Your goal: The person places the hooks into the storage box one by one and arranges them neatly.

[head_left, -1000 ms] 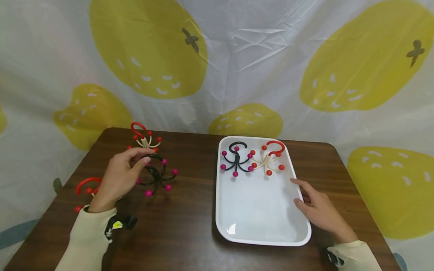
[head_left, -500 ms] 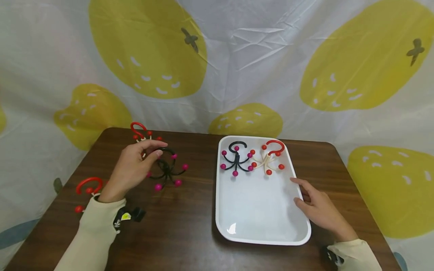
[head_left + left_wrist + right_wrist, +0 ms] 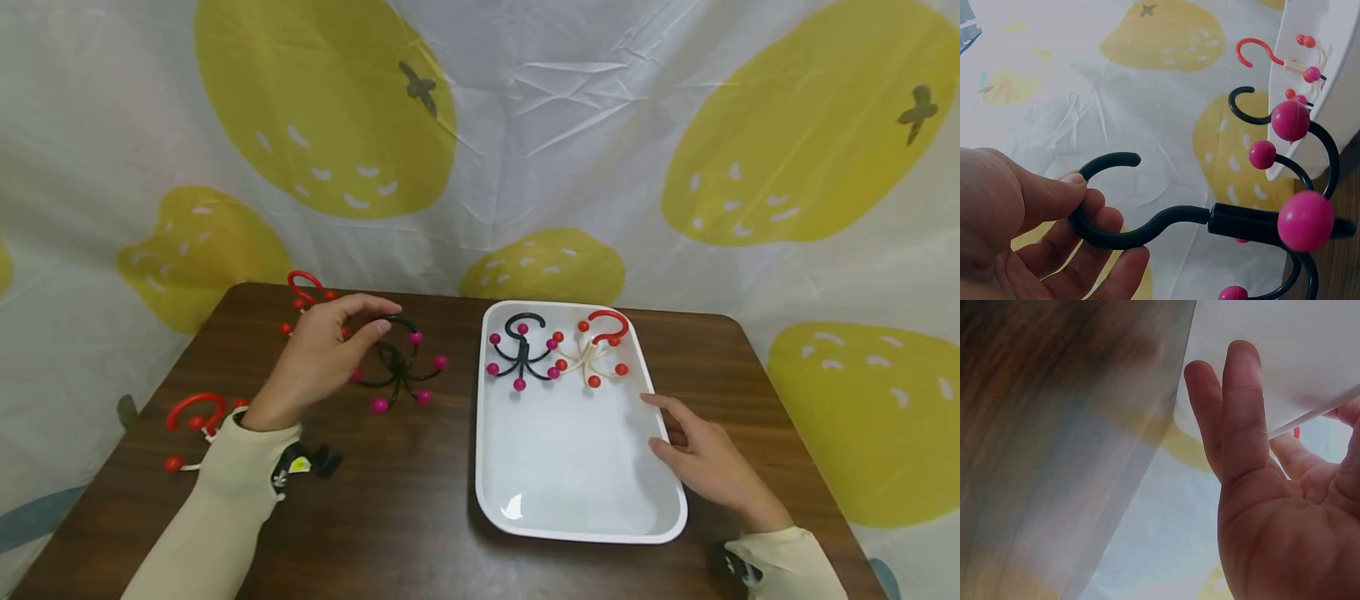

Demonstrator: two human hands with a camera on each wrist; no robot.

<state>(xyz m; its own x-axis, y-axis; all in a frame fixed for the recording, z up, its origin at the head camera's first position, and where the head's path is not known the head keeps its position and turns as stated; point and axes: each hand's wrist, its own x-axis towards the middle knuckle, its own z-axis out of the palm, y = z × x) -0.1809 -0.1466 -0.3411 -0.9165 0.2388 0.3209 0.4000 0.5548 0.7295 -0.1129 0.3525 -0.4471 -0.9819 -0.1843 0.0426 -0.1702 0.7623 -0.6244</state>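
Note:
My left hand point(image 3: 326, 350) pinches the curved top of a black multi-arm hook point(image 3: 1125, 237) between thumb and fingers. Its arms, tipped with magenta balls, hang above the table in the head view. To the right, a white tray point(image 3: 562, 467) bears another black hook point(image 3: 522, 354) and a cream hook with red balls point(image 3: 592, 357), side by side at its far end. At the tray's right rim rests my right hand point(image 3: 708, 467); in the right wrist view two fingers point(image 3: 1244, 406) lie straight beside the outer wall.
Left of the tray, a red-topped hook point(image 3: 303, 287) lies at the far table edge, partly behind my left hand. Another red-topped hook point(image 3: 197, 412) is nearer, partly covered by the sleeve. Behind the brown table point(image 3: 390, 517) hangs a curtain point(image 3: 517, 150) with yellow fruit.
My left hand has carried the black hook to the right and slightly toward the far edge. My right hand and the tray stay where they were.

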